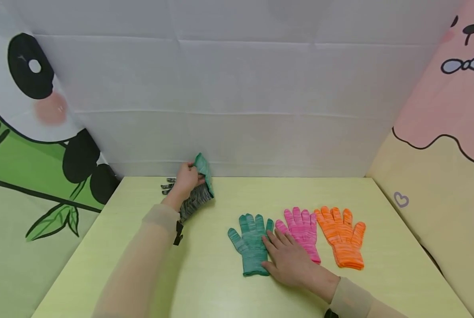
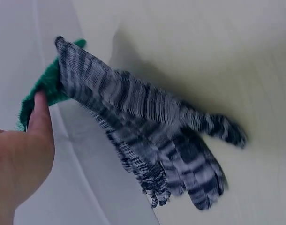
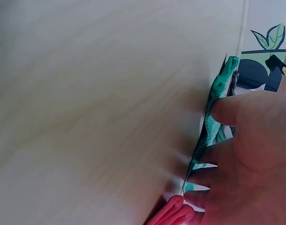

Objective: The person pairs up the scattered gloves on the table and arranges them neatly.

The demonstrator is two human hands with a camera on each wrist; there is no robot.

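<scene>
Over the back left of the table, my left hand (image 1: pixel 186 182) pinches the green knit cloth (image 1: pixel 202 167) at the cuff end of a black-and-grey striped glove (image 2: pixel 129 96). That glove hangs with its fingers pointing down toward the tabletop in the left wrist view. My right hand (image 1: pixel 286 258) lies with fingers extended at the right edge of a teal glove (image 1: pixel 253 247), its fingertips overlapping the side of a pink glove (image 1: pixel 305 232). In the right wrist view, the thumb and fingertips reach the teal glove (image 3: pixel 217 93), with the pink glove (image 3: pixel 173 213) below.
An orange glove (image 1: pixel 343 238) lies flat to the right of the pink one, on the pale yellow table (image 1: pixel 205 287). A white creased sheet (image 1: pixel 237 88) rises behind the table's back edge. Cartoon-printed panels (image 1: pixel 431 132) stand on both sides.
</scene>
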